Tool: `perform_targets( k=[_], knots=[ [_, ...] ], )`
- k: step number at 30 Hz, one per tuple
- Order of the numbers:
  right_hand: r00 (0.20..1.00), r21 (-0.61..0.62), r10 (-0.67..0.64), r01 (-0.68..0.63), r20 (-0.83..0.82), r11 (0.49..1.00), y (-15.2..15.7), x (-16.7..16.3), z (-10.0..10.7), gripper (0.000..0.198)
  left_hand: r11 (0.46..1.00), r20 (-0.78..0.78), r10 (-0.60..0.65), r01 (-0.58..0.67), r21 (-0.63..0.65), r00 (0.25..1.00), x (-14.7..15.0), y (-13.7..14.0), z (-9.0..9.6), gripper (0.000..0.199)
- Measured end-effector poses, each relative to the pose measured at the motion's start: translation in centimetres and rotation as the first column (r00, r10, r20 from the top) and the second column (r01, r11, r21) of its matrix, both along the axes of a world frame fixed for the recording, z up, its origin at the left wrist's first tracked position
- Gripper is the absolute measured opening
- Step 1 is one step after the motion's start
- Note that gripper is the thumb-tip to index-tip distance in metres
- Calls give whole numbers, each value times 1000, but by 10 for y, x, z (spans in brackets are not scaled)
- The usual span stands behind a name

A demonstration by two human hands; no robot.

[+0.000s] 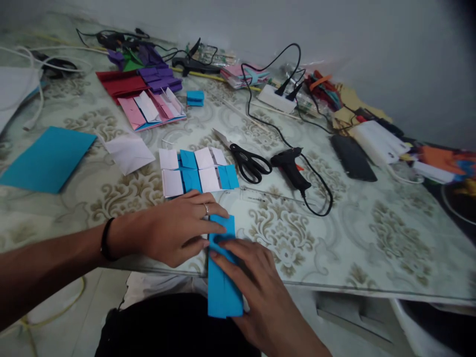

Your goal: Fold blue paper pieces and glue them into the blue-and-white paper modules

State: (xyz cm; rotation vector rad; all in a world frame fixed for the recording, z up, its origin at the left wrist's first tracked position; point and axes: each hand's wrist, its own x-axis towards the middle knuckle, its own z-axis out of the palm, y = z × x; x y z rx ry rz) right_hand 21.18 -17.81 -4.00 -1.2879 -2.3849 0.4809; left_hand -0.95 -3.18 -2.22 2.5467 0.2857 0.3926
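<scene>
A folded strip of blue paper [223,292] lies lengthwise at the table's front edge, its near end jutting out past it. My left hand [174,228], with a ring and a dark wristband, holds the strip's far part under its fingertips. Lower down, my right hand [256,277] grips the strip from the right, fingers across its top and thumb hidden. Just beyond my hands sits a row of folded white and blue paper pieces [209,171]. Black-handled scissors [247,161] lie open to its right, beside a black glue gun [292,168].
A blue sheet [50,158] and a white folded paper [129,153] lie at left. Behind are pink folded papers [148,109] and a small blue folded piece [195,98]. A power strip [277,99] with cords, a black phone-like slab [353,157] and a clear ruler [275,197] lie right.
</scene>
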Motion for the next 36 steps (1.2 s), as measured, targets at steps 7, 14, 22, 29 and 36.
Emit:
perform_targets(
  k=[7, 14, 22, 29, 36],
  knots=[
    [986, 48, -17, 25, -167, 999, 4, 17, -4, 56, 1000, -5, 20, -20, -6, 1000, -2, 0, -4, 36],
    [924, 164, -185, 250, -334, 954, 20, 26, 4, 41, 913, 44, 364, -347, -212, 930, 0, -1, 11, 30],
    [991, 664, -34, 113, -130, 740, 57, 30, 53, 32, 518, -99, 274, -233, -823, 957, 12, 1, 62, 74],
    [929, 478, 176, 1, -326, 878, 139, 21, 83, 24, 524, 164, 517, -158, -837, 840, 16, 40, 44, 33],
    [842, 146, 206, -153, -499, 977, 165, 17, 54, 22, 516, 154, 592, -225, -827, 791, 7, 45, 27, 31]
  ],
)
